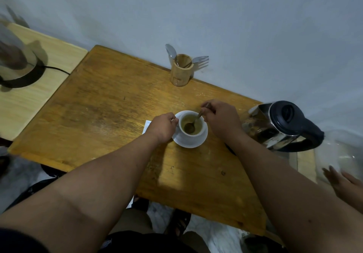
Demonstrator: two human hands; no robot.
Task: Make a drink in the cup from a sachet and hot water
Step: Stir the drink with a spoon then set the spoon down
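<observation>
The cup (191, 128), white, stands on a white saucer (190, 142) just right of the frame's centre, on a worn wooden table (110, 103). It holds a pale brown drink with a lighter ring at the edge. A spoon (193, 124) stands tilted in the drink, bowl down near the cup's lower left wall, handle rising toward the upper right.

The left hand (163, 128) comes in from the lower left and lies against the cup's left side, fingers curled at the rim and handle area; the exact hold is hidden behind the knuckles. The right hand (221, 121) comes in from the lower right and pinches the spoon's handle between thumb and fingertips, just above the cup's right rim.

A white paper corner (147, 126), possibly the sachet, shows at the left hand's upper left edge, flat on the table and mostly covered by the hand.

A steel kettle (282, 125) with a black lid and handle stands at the right of the frame, near the right hand. A wooden holder (181, 70) at upper centre, against the wall, carries a second spoon (170, 51) and a fork (200, 59). At the upper left, a blurred appliance (14, 56) on a black base sits on a paler table (29, 99), its cord trailing right. Another person's hand (344, 184) shows at the lower right edge, fingers spread.
</observation>
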